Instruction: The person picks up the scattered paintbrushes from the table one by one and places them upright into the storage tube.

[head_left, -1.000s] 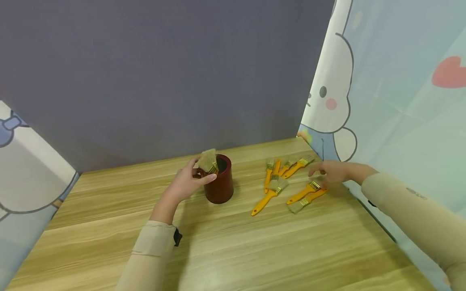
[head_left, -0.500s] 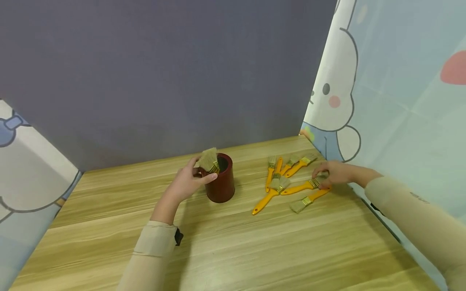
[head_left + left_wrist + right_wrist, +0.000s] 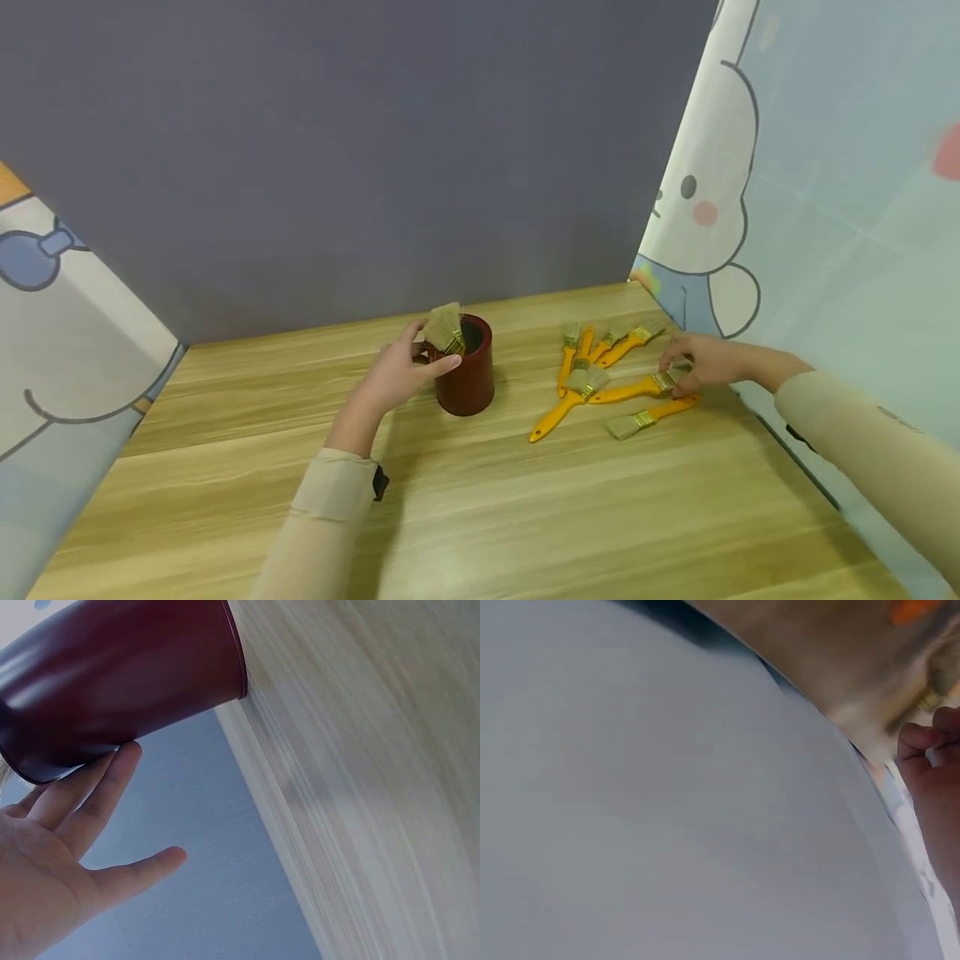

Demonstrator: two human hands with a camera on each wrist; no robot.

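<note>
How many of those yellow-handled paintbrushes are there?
7 that I can make out: one in the red cup, bristles up; four clustered on the table; one at the right hand; one nearer. More may be hidden.

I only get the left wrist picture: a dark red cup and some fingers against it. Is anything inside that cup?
Observer: Yes, one paintbrush stands in the cup, bristles up.
Visitor: Are there more brushes?
Observer: Several yellow-handled brushes lie on the table, right of the cup.
Visitor: And the other hand?
Observer: The right hand pinches the bristle end of one lying brush.
</note>
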